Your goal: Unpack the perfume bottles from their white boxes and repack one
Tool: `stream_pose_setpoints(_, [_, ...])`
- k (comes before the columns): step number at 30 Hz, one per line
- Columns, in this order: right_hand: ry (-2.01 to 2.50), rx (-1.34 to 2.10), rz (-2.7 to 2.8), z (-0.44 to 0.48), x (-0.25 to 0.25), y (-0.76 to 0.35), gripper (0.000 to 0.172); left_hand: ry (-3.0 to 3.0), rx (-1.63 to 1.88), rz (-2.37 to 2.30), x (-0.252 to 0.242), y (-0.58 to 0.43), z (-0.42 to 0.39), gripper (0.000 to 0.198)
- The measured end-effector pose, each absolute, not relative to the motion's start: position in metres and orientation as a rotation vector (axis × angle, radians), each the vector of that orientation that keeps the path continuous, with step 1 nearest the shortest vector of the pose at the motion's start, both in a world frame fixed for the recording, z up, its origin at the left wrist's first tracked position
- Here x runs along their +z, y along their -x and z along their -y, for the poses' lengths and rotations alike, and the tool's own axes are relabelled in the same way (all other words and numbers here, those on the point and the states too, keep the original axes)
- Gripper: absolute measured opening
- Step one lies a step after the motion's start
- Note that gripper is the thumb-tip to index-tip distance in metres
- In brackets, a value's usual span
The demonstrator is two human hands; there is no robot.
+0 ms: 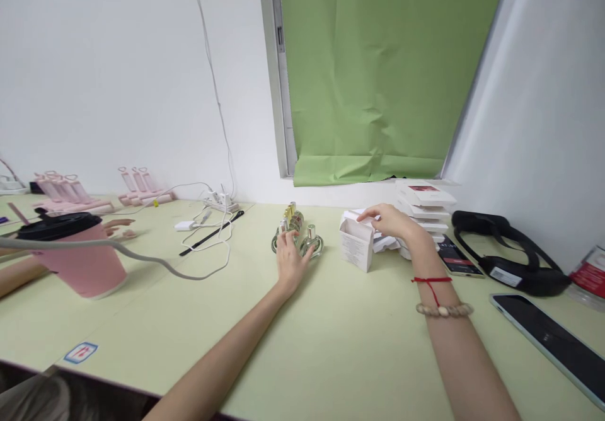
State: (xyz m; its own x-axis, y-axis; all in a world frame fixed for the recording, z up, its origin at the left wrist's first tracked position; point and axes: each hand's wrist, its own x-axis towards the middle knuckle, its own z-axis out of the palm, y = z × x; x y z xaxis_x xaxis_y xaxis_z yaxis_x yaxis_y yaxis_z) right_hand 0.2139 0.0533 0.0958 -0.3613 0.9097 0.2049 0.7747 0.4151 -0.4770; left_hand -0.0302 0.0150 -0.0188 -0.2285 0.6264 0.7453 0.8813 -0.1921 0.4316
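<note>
Small glass perfume bottles with silver and gold caps stand in a row on the table. My left hand rests over the front of this row, fingers stretched forward and thumb apart. Just right of its thumb is a separate round perfume bottle with a silver cap. A white cardboard box stands upright with its top open and print on its front. My right hand reaches over the box from the right, fingers curled at its upper edge. White packaging pieces lie partly hidden under that hand.
Stacked white boxes, a phone, a black headset and a larger phone are at the right. To the left are a pink cup, cables, pink stands and another person's hand.
</note>
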Motion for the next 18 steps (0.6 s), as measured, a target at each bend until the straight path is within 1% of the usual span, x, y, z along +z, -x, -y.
stream_pose_setpoints(2, [1.441, 0.439, 2.238, -0.0528, 0.0962, -0.2139, 0.045, 1.806, -1.378, 1.810, -0.0178, 0.0337, -0.0172, 0.036])
stream_pose_setpoints(8, [1.459, 0.458, 2.230, -0.0522, 0.0968, -0.2142, 0.043, 1.898, -1.249, 1.860, -0.0158, 0.0329, -0.0169, 0.017])
stream_pose_setpoints(14, [1.482, 0.471, 2.224, -0.0529, 0.0966, -0.2146, 0.040, 1.732, -1.153, 1.924, -0.0138, 0.0327, -0.0140, 0.024])
stream_pose_setpoints(18, [1.460, 0.472, 2.236, -0.0552, 0.0953, -0.2152, 0.040, 1.658, -1.085, 1.942, -0.0096, 0.0383, -0.0107, 0.021])
